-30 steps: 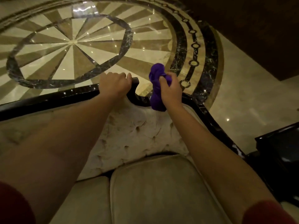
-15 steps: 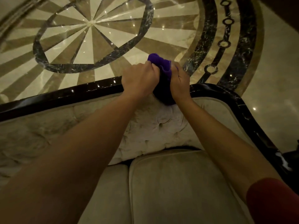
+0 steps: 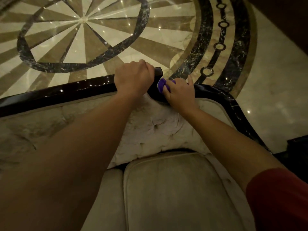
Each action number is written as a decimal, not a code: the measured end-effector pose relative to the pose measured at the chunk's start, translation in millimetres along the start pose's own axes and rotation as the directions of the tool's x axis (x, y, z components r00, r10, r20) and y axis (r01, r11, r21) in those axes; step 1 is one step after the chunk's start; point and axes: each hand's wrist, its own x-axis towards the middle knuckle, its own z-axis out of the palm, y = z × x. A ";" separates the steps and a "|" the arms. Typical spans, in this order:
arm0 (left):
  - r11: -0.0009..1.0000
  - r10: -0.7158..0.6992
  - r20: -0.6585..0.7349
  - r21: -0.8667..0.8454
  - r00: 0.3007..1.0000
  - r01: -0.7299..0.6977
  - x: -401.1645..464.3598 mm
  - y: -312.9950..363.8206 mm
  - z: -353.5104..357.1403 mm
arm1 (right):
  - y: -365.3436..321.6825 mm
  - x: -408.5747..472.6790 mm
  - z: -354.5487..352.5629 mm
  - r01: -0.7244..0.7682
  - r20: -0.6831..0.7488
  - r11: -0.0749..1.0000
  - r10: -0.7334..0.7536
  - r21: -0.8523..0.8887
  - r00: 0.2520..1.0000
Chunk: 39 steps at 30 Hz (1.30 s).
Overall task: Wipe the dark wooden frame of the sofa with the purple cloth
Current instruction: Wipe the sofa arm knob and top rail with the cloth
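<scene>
The sofa's dark glossy wooden frame [image 3: 70,91] runs along the top of the tufted beige backrest and curves down on the right. My left hand [image 3: 133,79] is closed around the top rail near its raised middle. Just to its right, my right hand [image 3: 179,93] presses the purple cloth [image 3: 161,85] onto a dip in the frame. Only a small bunch of the cloth shows beyond my fingers; the rest is hidden under my palm.
Below my arms lie the tufted backrest [image 3: 155,130] and a beige seat cushion [image 3: 180,189]. Behind the sofa spreads a polished marble floor [image 3: 83,30] with a star pattern. A dark piece of furniture [image 3: 298,147] stands at the right edge.
The cloth was bunched high above the rail in my right hand; now it is pressed down flat on the frame. My left hand briefly touched the cloth, then settled back on the rail.
</scene>
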 end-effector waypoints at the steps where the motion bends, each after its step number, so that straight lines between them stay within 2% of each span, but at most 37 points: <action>1: 0.999 -0.038 0.000 -0.016 0.999 0.038 0.5 0.8 0.5 | 5.5 2.3 -1.8 0.007 0.017 0.998 -0.006 -0.061 1.000; 4: 0.997 -0.069 0.005 -0.045 0.998 0.069 1.4 -0.1 3.3 | 21.7 5.5 -9.8 0.023 0.047 0.978 -0.014 -0.205 0.999; 6: 0.996 -0.071 0.017 -0.050 0.997 0.072 1.6 -0.8 4.2 | 31.8 6.3 -15.3 -0.018 0.040 0.975 0.028 -0.222 0.999; 11: 0.996 -0.069 0.015 -0.046 0.997 0.070 2.3 -2.2 5.2 | 53.7 7.1 -24.3 -0.189 0.026 0.981 0.190 -0.039 0.981; 15: 0.995 -0.072 0.048 -0.072 0.996 0.075 1.1 -0.4 3.1 | 73.2 2.3 -30.9 -0.212 0.046 0.969 0.207 0.130 0.977; 19: 0.993 -0.079 0.066 -0.080 0.995 0.084 -0.9 -1.2 0.1 | 81.5 -7.0 -30.3 -0.254 0.008 0.936 0.260 0.242 0.966; 24: 0.997 -0.053 0.004 -0.053 0.999 0.053 -1.4 -1.8 5.8 | 95.0 -21.8 -28.9 -0.333 -0.043 0.886 0.365 0.323 0.930; 28: 0.998 0.047 -0.044 -0.033 0.998 -0.048 -5.3 -3.2 8.0 | 107.2 -36.6 -31.1 -0.382 -0.073 0.831 0.445 0.403 0.892; 33: 0.998 0.063 -0.070 -0.023 0.996 -0.065 -6.3 -4.5 7.0 | 125.7 -62.0 -30.2 -0.421 -0.101 0.781 0.518 0.462 0.849; 35: 0.993 0.113 -0.099 -0.013 0.989 -0.115 -8.4 -4.3 7.6 | 133.3 -72.1 -31.0 -0.446 -0.095 0.754 0.551 0.482 0.829; 37: 0.990 0.139 -0.115 -0.002 0.984 -0.141 -12.8 -0.3 8.4 | 139.0 -79.8 -31.0 -0.457 -0.095 0.756 0.557 0.469 0.825; 39: 0.995 0.100 -0.103 -0.018 0.990 -0.102 -17.3 4.5 10.9 | 142.7 -84.6 -29.0 -0.455 -0.102 0.772 0.548 0.444 0.830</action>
